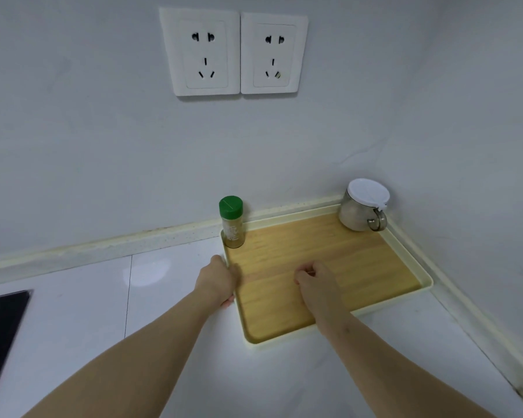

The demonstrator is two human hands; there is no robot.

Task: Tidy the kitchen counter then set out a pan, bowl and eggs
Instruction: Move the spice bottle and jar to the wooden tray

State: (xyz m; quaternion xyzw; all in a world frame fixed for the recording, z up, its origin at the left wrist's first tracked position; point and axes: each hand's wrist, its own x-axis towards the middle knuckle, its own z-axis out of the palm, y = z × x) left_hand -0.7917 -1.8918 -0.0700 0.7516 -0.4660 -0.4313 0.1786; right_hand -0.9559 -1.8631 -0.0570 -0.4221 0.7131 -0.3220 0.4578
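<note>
At the back right corner of the white table (194, 342) sits a rectangular wood-grain tray with a cream rim (344, 254), tucked near both walls (keeps the working area free, I judge). A green-capped clear spice bottle (232, 224) stands upright at its back left corner and a white-lidded glass jar (361, 211) at its back right. The left hand (216, 282) has its grip clamped on the tray's left rim, likely squaring it up. The right hand (314, 282) hovers over the wood, fingers curled together, nothing seen in them. Pan, bowl and eggs: not in view.
</note>
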